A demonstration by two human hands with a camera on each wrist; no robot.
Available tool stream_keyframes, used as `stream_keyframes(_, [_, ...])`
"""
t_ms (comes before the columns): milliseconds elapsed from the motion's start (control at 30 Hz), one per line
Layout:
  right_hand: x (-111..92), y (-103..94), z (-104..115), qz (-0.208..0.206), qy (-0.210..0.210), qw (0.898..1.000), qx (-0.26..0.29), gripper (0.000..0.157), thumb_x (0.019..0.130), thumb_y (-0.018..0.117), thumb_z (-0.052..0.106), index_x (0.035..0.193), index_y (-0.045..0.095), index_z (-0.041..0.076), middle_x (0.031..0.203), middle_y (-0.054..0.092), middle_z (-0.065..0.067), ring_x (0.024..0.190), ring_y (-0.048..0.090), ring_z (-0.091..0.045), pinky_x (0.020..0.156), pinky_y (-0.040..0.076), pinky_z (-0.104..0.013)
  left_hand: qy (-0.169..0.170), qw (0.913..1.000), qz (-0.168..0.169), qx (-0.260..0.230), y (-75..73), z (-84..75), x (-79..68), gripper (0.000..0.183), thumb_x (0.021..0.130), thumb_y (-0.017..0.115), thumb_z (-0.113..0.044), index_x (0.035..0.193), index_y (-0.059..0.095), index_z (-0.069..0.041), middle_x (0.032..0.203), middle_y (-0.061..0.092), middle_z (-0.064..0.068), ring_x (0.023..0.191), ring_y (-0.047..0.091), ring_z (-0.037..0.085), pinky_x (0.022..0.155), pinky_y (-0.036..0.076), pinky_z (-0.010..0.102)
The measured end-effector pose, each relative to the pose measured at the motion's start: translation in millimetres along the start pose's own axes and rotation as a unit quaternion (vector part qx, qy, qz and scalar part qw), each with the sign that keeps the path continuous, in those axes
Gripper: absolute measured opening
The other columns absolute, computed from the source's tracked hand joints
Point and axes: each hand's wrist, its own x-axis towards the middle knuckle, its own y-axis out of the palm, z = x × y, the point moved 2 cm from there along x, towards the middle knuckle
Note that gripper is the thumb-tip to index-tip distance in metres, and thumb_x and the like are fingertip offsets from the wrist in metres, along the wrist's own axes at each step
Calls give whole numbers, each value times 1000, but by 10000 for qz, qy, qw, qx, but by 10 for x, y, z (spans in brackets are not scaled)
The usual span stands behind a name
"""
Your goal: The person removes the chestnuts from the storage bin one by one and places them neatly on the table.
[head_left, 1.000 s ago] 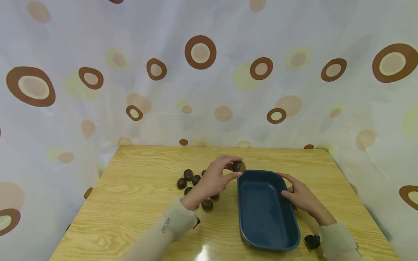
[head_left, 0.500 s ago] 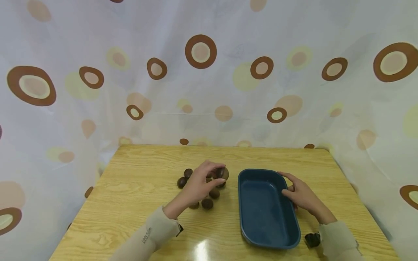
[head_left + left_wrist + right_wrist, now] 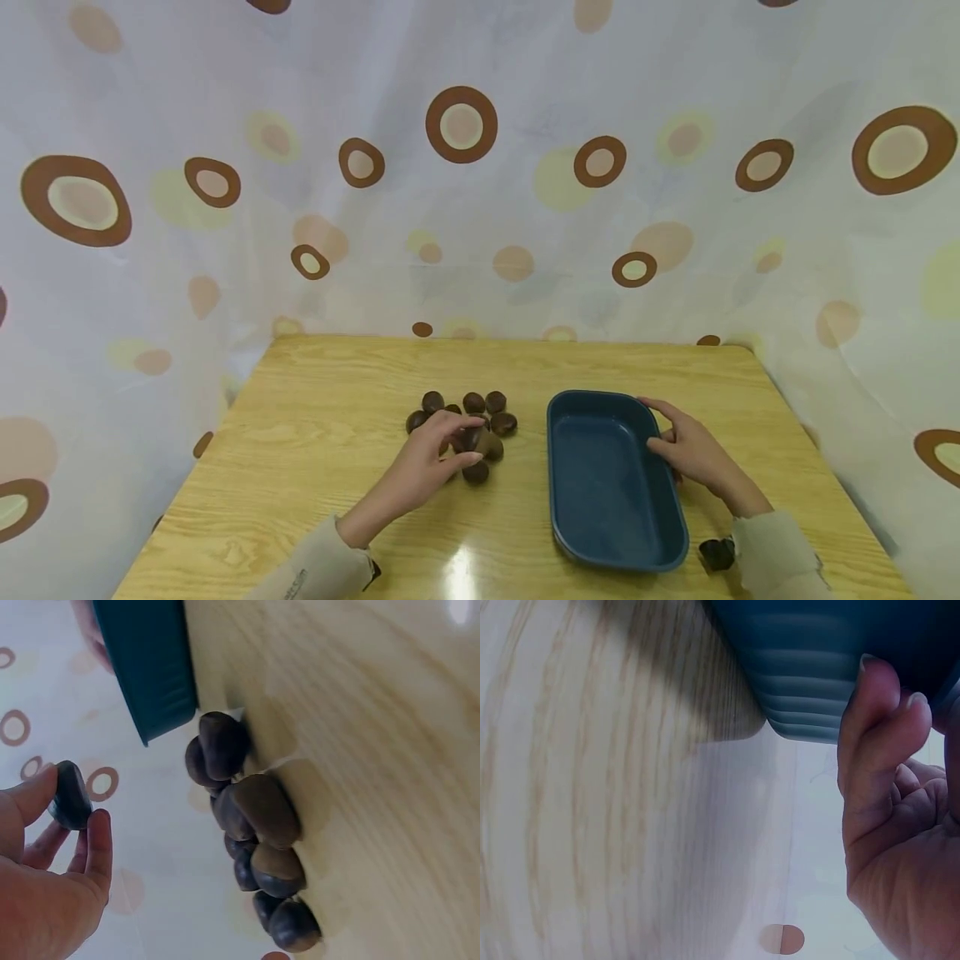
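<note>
My left hand [image 3: 427,458] pinches a dark brown chestnut [image 3: 71,796] between thumb and fingertips. In the left wrist view it is held up off the table, apart from the others. Several more chestnuts [image 3: 504,424] lie in a loose cluster on the table, partly hidden behind my left hand in the head view. To their right stands a deep blue rectangular dish [image 3: 617,492], its visible inside bare. My right hand [image 3: 693,454] grips the dish's right side, thumb at the rim; in the right wrist view its fingers [image 3: 881,735] lie against the ribbed outer wall.
The wooden table [image 3: 322,467] reaches back to a pale curtain [image 3: 525,192] with brown ring and spot patterns. A small black object [image 3: 717,554] sits beside the right sleeve, close to the dish's near right corner.
My left hand has moved left and nearer the body with the chestnut, from the dish's far left corner to over the cluster. My right hand and the dish stay in place.
</note>
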Motion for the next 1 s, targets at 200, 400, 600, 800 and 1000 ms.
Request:
stream_keyframes(200, [-4, 3, -8, 53, -5, 10000, 74, 68, 102, 57, 5, 163, 29, 11, 55, 45, -1, 38, 44, -20, 40, 49, -40, -60, 9998, 101, -160, 1, 112, -120, 45, 97, 74, -19, 140, 63, -10, 125, 61, 3, 108, 61, 17, 100, 56, 48])
stream_keyframes(400, [3, -1, 3, 6, 12, 10000, 30, 68, 102, 56, 4, 163, 29, 11, 55, 45, 0, 38, 45, -21, 40, 49, -40, -44, 9999, 112, 107, 5, 163, -192, 44, 96, 75, -19, 137, 65, -7, 120, 64, 3, 103, 63, 19, 92, 58, 42])
stream_keyframes(600, [-5, 16, -24, 6, 48, 10000, -3, 67, 102, 55, 3, 163, 30, 12, 56, 45, -1, 39, 42, -17, 40, 50, -39, -222, 9993, 236, 164, 52, 245, -290, 43, 95, 75, -23, 135, 67, -9, 123, 64, 4, 104, 62, 18, 92, 57, 40])
stream_keyframes(800, [5, 20, -39, 8, 75, 9999, -79, 65, 102, 53, 3, 163, 31, 14, 55, 44, -1, 38, 43, -18, 40, 51, -40, -215, 9992, 331, 96, 74, 297, -355, 42, 92, 78, -22, 132, 68, -10, 119, 65, 4, 104, 64, 21, 94, 58, 36])
stream_keyframes(1000, [-15, 3, 2, 26, -2, 10000, 10, 67, 101, 55, 3, 163, 30, 11, 55, 45, 0, 38, 44, -19, 40, 50, -40, -284, 9981, 544, 94, 106, 351, -417, 41, 92, 79, -21, 130, 70, -9, 123, 66, 5, 105, 65, 20, 93, 57, 31])
